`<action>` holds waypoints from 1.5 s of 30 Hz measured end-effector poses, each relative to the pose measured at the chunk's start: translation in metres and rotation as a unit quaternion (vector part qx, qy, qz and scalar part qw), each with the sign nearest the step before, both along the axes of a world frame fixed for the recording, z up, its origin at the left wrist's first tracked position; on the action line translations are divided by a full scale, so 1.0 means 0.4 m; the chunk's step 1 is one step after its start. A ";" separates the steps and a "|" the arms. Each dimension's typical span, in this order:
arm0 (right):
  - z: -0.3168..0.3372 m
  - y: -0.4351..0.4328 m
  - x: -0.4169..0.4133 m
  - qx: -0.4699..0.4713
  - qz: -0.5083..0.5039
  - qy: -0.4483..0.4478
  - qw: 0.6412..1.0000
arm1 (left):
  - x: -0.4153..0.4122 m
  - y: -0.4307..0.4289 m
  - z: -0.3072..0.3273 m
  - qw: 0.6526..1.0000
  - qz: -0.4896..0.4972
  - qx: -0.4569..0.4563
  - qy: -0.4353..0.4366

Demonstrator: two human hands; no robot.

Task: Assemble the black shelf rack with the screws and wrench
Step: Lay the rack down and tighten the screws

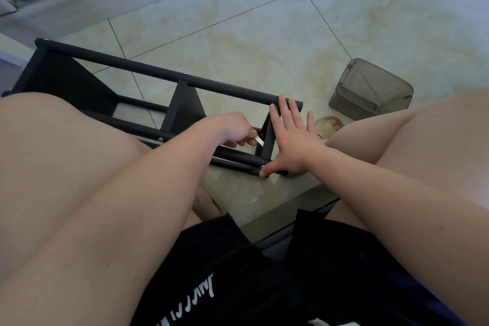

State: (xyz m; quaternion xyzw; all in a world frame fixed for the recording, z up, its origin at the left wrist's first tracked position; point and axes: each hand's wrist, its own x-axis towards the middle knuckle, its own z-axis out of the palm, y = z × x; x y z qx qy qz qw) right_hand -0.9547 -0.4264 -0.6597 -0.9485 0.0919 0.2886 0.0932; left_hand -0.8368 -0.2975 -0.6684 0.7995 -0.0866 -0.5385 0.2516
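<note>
Rack (158,71) pressed by right hand (291,140), left hand (234,127) pinching wrench (259,141)

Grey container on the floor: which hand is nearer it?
Right. The right hand rests flat on the end of the rack, left of the grey container; the left hand, pinching the wrench, sits farther left.
</note>
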 end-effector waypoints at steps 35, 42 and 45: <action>-0.001 0.003 0.002 -0.002 0.003 0.007 1.000 | 0.040 0.063 0.024 0.983 -0.144 -0.030 -0.107; 0.001 0.005 0.003 -0.004 0.004 0.001 1.000 | 0.018 0.023 0.022 0.987 -0.114 -0.059 -0.095; 0.004 0.005 0.001 -0.002 0.004 0.000 1.000 | 0.008 0.011 0.016 0.997 -0.031 -0.064 -0.041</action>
